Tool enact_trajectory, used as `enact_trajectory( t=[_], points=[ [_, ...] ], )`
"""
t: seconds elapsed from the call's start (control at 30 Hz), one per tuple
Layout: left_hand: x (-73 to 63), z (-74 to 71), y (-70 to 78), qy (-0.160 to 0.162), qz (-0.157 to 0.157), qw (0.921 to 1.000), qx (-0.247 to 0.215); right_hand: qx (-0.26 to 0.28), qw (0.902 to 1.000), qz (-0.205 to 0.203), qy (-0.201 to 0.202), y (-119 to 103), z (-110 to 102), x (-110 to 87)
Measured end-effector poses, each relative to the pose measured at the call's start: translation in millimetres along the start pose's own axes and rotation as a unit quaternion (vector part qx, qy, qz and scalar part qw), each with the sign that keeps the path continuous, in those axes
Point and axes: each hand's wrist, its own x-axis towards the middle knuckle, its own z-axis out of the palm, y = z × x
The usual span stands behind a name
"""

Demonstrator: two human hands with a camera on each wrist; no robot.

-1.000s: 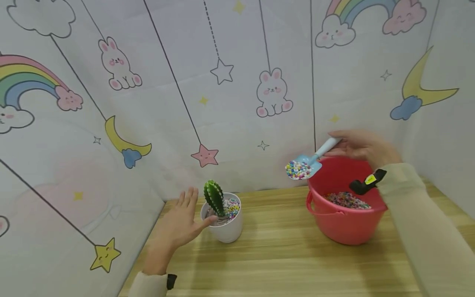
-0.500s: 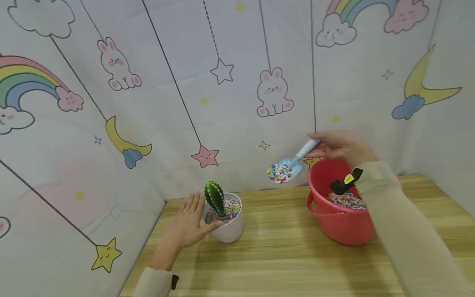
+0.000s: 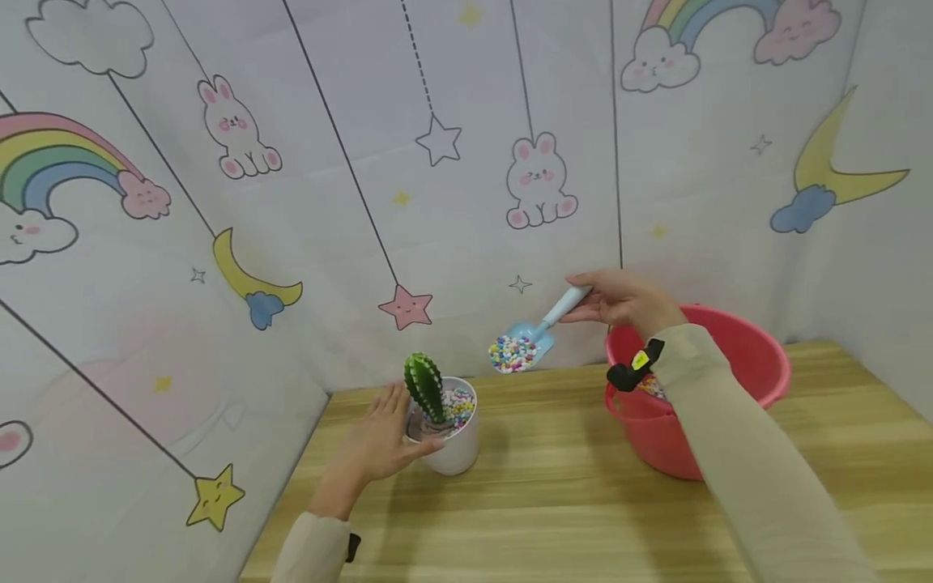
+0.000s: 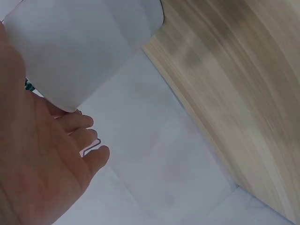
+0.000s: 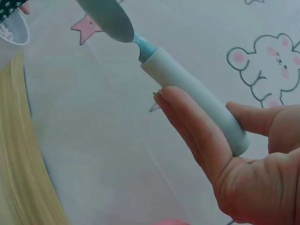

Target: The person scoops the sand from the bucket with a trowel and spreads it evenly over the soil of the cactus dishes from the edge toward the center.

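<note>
A printed backdrop [image 3: 350,219] rises just behind the back edge of the wooden surface [image 3: 539,510]. The red bucket [image 3: 659,445] stands toward the right, well apart from the white pot [image 3: 459,455], with a stretch of wood between them. The left hand [image 3: 379,441] has its fingers spread wide against the pot's left side, thumb at the near rim. The right hand [image 3: 623,301] pinches the handle of the blue scoop [image 3: 567,306], held in the air between bucket and pot. The cactus [image 3: 424,389] rises above the pot's rim. Colourful beads [image 3: 513,354] fill the scoop's blade. The right wrist's black strap bears a yellow label [image 3: 641,359], its marks too small to read.
</note>
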Motion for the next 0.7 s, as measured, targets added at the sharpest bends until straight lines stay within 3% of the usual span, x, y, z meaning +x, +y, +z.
enact_trajectory(
  t=[0.17,0.7],
  points=[
    [4.4,3.2,0.2,-0.004,-0.007,1.0,0.003,-0.006,1.0,0.0,0.008,8.6,10.8,9.4],
    [1.2,10.6,0.7,0.012,-0.017,0.9997,-0.009,-0.002,0.999,0.008,0.044,35.0,44.2,36.0]
  ],
)
